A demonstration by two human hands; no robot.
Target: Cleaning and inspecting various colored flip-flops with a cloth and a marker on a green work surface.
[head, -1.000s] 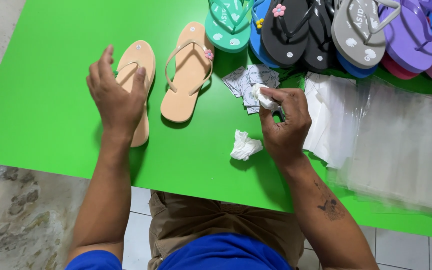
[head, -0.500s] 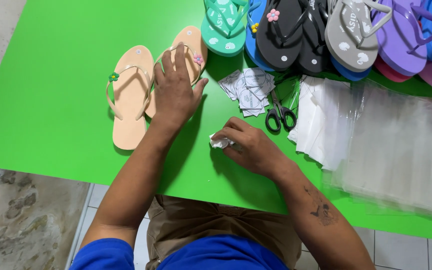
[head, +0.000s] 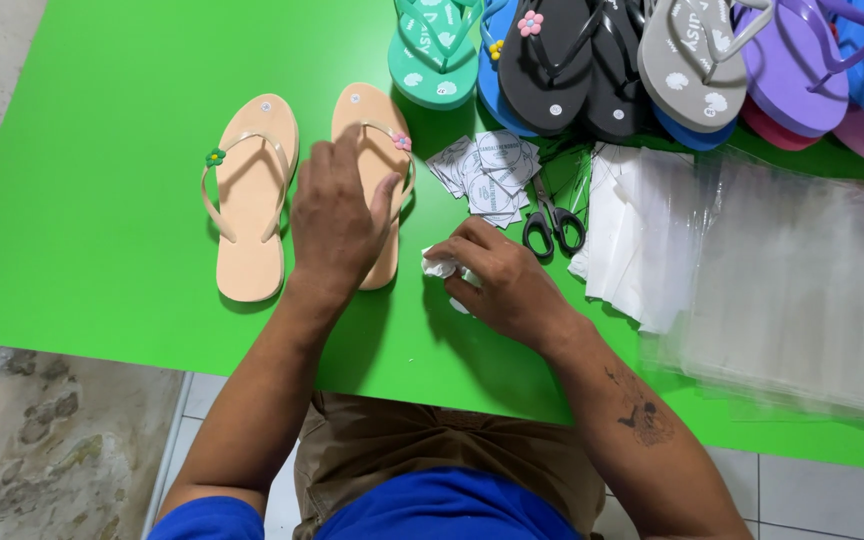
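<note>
Beige flip-flop pair, centre-left of frame, soles down on green desk [head: 102, 200], toes toward top. L sandal [head: 250, 200]: green flower on strap, fully in view. R sandal [head: 377, 160]: pink flower on strap, heel half hidden under the hand. The two lie just beside each other, small gap between.

Left hand [head: 337, 220]: palm down, fingers spread and loosely curved, resting over R sandal's mid/heel part. Grip open, nothing clasped; fingertips near strap, contact w/ strap cannot tell.

Right hand [head: 502, 275]: centre frame, fingers curled shut on a small crumpled white wad [head: 440, 266], wad pokes out at thumb side, low on desk. Grip closed round it.

Nearby: loose pile of white round-print tags [head: 487, 170] above right hand; black-handled scissors [head: 552, 225] just right of tags; stack of clear plastic bags [head: 792, 270] at right. Row of mixed-colour flip-flops [head: 652, 60] (teal, black, grey, purple, blue, pink) overlapped along top edge.
</note>
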